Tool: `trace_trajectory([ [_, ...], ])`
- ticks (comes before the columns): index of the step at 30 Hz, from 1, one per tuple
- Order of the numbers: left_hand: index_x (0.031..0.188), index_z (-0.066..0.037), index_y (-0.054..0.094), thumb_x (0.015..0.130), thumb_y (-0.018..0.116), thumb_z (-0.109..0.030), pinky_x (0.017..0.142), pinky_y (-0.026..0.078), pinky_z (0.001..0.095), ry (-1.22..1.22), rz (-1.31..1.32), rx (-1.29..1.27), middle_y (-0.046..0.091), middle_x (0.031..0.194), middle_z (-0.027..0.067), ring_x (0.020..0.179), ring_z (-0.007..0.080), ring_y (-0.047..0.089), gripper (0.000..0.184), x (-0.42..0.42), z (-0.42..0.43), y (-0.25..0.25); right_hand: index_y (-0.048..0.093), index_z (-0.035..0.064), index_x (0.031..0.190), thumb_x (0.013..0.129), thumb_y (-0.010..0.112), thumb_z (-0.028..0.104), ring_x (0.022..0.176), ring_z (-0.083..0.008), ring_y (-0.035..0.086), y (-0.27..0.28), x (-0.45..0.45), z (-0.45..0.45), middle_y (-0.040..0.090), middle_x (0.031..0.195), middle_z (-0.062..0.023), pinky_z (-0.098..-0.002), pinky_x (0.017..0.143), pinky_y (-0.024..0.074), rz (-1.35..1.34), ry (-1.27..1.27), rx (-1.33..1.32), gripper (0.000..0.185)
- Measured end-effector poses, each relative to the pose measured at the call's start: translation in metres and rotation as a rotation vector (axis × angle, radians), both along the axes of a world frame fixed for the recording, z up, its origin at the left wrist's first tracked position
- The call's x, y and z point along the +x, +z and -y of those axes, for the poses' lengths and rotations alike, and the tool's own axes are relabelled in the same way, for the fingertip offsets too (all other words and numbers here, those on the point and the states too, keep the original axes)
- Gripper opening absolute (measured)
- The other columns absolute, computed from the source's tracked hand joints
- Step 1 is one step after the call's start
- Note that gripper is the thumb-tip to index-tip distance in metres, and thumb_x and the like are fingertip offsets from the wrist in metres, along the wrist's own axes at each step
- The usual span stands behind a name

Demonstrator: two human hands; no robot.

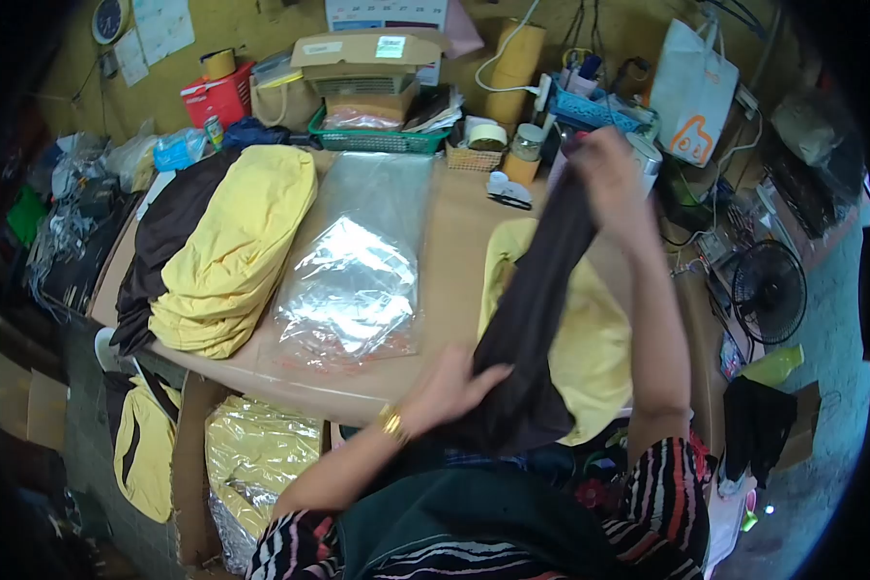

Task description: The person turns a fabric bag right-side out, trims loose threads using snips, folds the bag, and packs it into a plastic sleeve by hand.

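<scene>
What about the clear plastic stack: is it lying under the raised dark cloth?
No: the clear plastic stack lies uncovered on the table, to the left of the raised dark cloth.

Bare tabletop (452, 261) forms a passable lane between the clear plastic bags (353, 256) and the yellow cloth (590, 358). At the lane's near end, the left hand (445, 387) obstructs entry. Dark brown cloth (532, 314), stretched up to the right hand (614, 184), bars direct passage across the yellow cloth. At the rear, the green basket (382, 142), wicker basket (474, 159) and lidded jar (524, 159) stand in a row. Leftward, the yellow fabric pile (237, 251) leaves only a narrow gap beside the bags.
</scene>
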State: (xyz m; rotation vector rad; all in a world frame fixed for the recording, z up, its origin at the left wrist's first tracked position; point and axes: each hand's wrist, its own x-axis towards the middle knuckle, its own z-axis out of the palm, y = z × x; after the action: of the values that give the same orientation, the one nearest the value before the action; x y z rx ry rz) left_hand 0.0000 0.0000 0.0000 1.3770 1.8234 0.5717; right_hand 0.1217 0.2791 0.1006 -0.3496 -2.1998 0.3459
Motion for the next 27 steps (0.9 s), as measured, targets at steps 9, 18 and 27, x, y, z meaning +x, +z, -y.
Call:
trace_trajectory([
  [9,0.108,0.003,0.066,0.084,0.072,-0.006,0.082,0.051,0.0262,0.676,0.104,1.277,0.068,0.098,0.0066,0.086,0.012,0.062,0.026,-0.125,0.055,0.115,0.062,0.0018,0.112,0.093,0.054,0.017,0.095,-0.0141,0.059,0.128,-0.008,-0.062,0.064,0.102,-0.0063,-0.03,0.085,0.0458,-0.196,-0.235,-0.015,0.026],
  [18,0.091,-0.005,0.072,0.071,0.067,0.006,0.1,0.042,0.0451,0.103,-0.35,1.242,0.063,0.078,0.0071,0.083,0.02,0.064,0.023,-0.061,0.094,0.117,0.061,-0.0001,0.111,0.085,0.059,0.008,0.096,-0.0171,0.061,0.096,0.094,-0.03,0.065,0.104,-0.0104,-0.0317,0.086,0.0477,-0.682,0.47,-0.531,0.027],
  [27,0.087,-0.008,0.071,0.063,0.07,0.006,0.082,0.046,0.0381,-0.028,-0.258,0.64,0.06,0.081,0.0067,0.085,0.0247,0.061,0.028,-0.047,0.102,-0.069,0.049,0.0075,0.089,0.082,0.053,-0.008,0.069,-0.0148,0.06,-0.203,0.173,0.01,0.065,0.103,-0.0124,-0.0259,0.065,0.0512,-0.382,0.071,-1.373,0.018],
])
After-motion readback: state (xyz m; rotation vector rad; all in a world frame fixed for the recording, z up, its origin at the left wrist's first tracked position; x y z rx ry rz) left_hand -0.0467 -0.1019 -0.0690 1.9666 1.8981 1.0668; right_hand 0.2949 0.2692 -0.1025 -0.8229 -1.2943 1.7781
